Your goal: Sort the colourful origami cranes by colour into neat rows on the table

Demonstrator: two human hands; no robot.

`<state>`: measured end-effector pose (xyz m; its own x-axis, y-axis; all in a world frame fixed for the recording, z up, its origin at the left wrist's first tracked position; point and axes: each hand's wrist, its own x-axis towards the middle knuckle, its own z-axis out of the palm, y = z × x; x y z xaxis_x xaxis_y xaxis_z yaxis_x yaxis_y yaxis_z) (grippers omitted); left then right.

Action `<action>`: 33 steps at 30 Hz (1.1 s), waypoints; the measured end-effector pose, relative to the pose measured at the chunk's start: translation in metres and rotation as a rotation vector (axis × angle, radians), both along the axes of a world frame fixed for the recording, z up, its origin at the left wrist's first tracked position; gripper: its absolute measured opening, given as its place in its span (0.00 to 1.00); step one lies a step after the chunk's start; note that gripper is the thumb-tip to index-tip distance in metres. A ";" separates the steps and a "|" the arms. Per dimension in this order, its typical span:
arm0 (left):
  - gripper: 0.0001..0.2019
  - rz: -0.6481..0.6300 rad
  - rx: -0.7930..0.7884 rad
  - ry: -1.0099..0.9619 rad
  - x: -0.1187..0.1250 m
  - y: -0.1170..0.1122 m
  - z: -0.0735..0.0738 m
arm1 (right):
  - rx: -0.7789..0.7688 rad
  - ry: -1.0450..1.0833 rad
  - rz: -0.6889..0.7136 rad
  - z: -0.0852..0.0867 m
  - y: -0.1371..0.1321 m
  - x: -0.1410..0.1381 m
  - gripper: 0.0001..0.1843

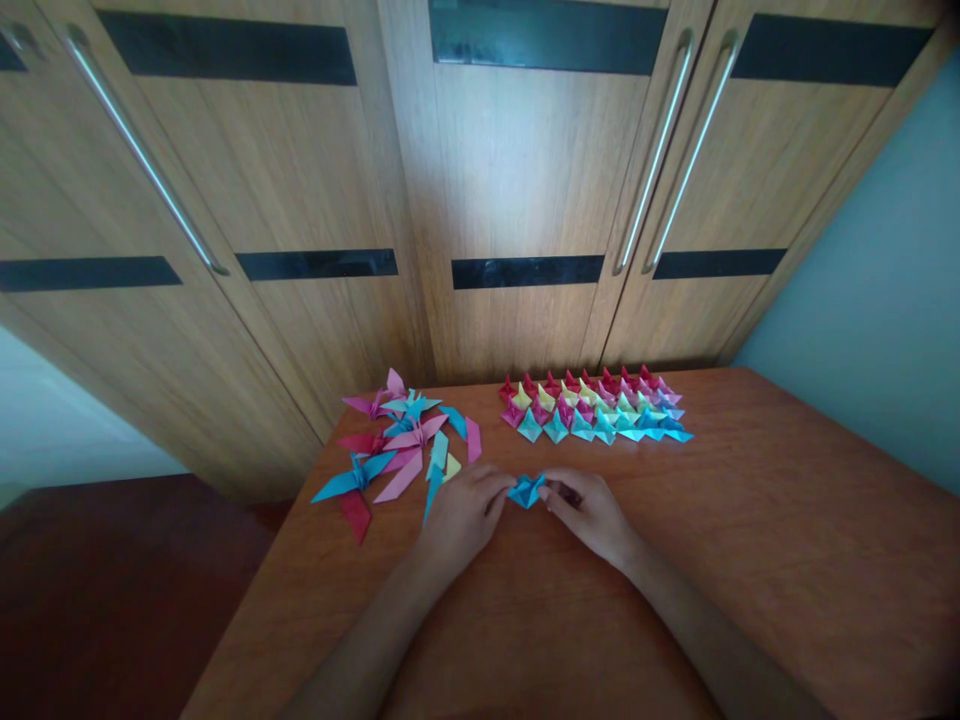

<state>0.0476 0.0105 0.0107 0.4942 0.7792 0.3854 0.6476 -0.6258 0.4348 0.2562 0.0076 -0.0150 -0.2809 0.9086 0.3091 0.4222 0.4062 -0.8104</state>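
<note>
Wood grain runs everywhere: tall wardrobe doors (pixel 517 200) in warm brown veneer stand behind the table, each crossed by glossy black bands and fitted with long brushed-metal bar handles (pixel 660 150). My table (pixel 787 540) is a reddish-brown laminate with a smooth, slightly shiny top, pushed close against the doors. A pale blue-grey wall (pixel 885 300) shows at the right, and dark red flooring (pixel 112 590) lies at the left.

Between my two hands sits a small blue folded paper piece (pixel 526 490), crisp and angular, with pointed flaps. It rests low over the tabletop near the middle, just in front of me. My left hand (pixel 461 515) is curled, its fingertips pinching the left edge of the paper. My right hand (pixel 589 510) is curled too, thumb and fingers closed on the right edge. Both forearms lie across the table towards me.

Beyond my hands, a neat block of small folded paper shapes (pixel 596 408) stands in tidy rows, red at the back, then pink, yellow and pale green, with turquoise nearest me; each is a little peaked triangle. To the left, a loose heap of paper cranes (pixel 397 445) lies scattered, with long thin wings and sharp tips in magenta, pink, blue and a touch of yellow. The heap is just beside my left hand; the rows are near, apart from my fingers.
</note>
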 end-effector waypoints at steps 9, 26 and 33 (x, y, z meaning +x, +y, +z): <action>0.12 -0.027 -0.047 0.000 0.001 -0.004 0.004 | -0.028 -0.030 -0.036 0.000 -0.002 0.001 0.13; 0.11 0.102 -0.065 0.016 -0.004 -0.003 -0.001 | 0.152 -0.005 -0.553 0.007 0.017 0.096 0.20; 0.12 0.085 -0.071 0.033 -0.002 -0.005 0.001 | 0.118 -0.259 -1.019 0.001 0.032 0.207 0.24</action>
<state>0.0461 0.0059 0.0112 0.4366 0.8435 0.3128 0.7116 -0.5365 0.4535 0.4635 0.0398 -0.0139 0.5277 0.7199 0.4509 0.7624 -0.1673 -0.6252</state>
